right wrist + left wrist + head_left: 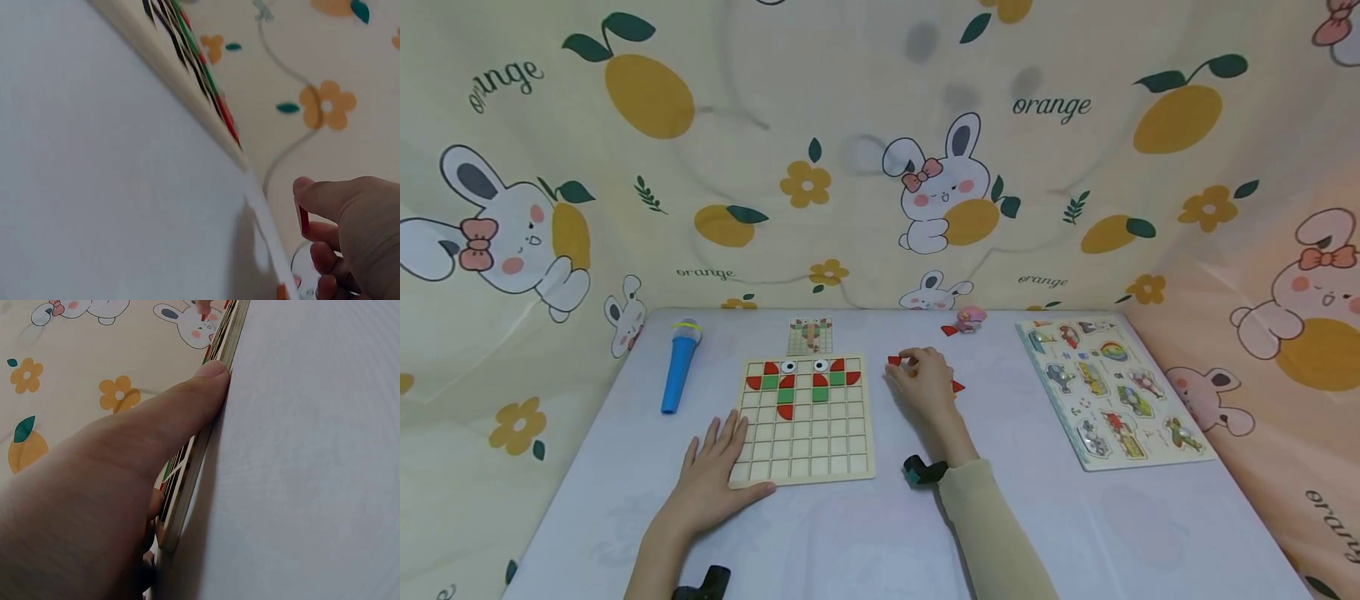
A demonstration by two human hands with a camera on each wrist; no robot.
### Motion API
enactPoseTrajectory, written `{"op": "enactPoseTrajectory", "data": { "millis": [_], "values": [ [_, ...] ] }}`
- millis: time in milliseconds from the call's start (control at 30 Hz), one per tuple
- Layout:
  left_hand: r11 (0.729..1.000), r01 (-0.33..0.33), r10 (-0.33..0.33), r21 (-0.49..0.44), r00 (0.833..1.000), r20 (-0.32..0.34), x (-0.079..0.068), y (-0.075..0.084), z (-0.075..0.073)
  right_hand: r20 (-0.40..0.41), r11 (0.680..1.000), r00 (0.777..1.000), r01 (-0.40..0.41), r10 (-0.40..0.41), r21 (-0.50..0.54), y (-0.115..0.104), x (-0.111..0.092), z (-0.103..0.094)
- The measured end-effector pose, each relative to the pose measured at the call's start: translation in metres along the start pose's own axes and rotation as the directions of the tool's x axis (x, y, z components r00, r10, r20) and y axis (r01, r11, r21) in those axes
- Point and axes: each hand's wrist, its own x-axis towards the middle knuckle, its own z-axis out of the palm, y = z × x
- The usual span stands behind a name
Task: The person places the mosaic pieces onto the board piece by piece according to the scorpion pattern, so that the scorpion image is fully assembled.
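Observation:
A pale grid board point(842, 446) lies mid-table, with red, green and eye-marked pieces in its upper rows. My left hand point(711, 475) rests on its lower left corner, fingers spread, thumb point(187, 397) along the near edge. Right of the board, above the table, my right hand point(928, 383) pinches a small red piece point(303, 217) between thumb and fingers. Another red piece point(958, 387) shows just beyond that hand, partly hidden by it. Behind the board lies a small pattern card point(796, 340).
At left lies a blue toy microphone point(677, 371). A pink figurine point(972, 319) stands at the back edge beside a red piece point(950, 331). To the right is a picture puzzle board point(1078, 429). A printed cloth hangs behind and at the sides.

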Motion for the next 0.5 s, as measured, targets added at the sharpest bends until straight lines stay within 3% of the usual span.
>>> {"op": "enactPoseTrajectory", "data": {
  "millis": [267, 500],
  "values": [
    [1.000, 0.002, -0.001, -0.006, 1.000, 0.011, 0.000, 0.002, -0.001, 0.068, 0.996, 0.994, 0.087, -0.086, -0.012, -0.032, -0.020, 0.015],
    [1.000, 0.005, -0.005, -0.010, 1.000, 0.015, 0.000, 0.001, -0.001, 0.142, 0.980, 0.970, 0.196, -0.196, 0.010, -0.058, -0.045, 0.037]
  ]
}}
